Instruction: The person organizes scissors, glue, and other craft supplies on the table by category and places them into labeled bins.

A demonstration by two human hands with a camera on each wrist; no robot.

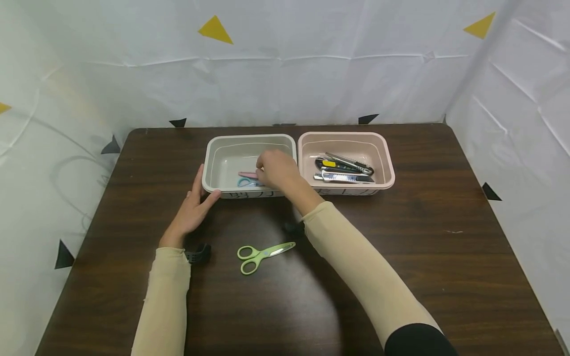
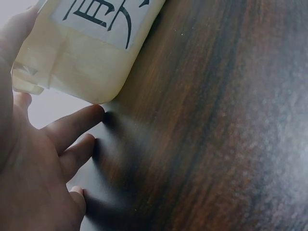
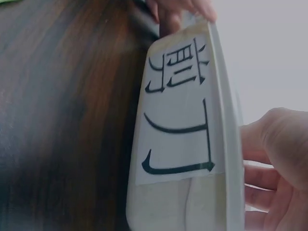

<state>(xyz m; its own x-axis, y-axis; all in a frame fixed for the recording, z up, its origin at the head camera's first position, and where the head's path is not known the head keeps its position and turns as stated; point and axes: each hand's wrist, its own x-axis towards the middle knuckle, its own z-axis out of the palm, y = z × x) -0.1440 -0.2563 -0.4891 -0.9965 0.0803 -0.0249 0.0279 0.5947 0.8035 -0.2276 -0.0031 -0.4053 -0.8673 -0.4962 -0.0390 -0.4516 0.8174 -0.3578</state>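
Observation:
My left hand (image 1: pixel 189 212) rests at the left end of a pale grey-green basket (image 1: pixel 249 137), its thumb on the front rim corner and its fingers extended along the side. My right hand (image 1: pixel 277 170) reaches inside the same basket with curled fingers at a slender pink piece of what look like scissors (image 1: pixel 247 174); the rest is hidden under the hand. Beside it lie blue-handled scissors (image 1: pixel 245 182), partly covered. In the right wrist view the fingers pass behind the rim. Green scissors (image 1: pixel 260 255) lie on the table in front of the basket.
A pink basket (image 1: pixel 343 135) stands directly right of the grey-green one, with several utility knives (image 1: pixel 343 168) in it. A label with black characters (image 3: pixel 178 115) is on the grey-green basket's front. White sheeting surrounds the dark wooden table (image 1: pixel 445 237).

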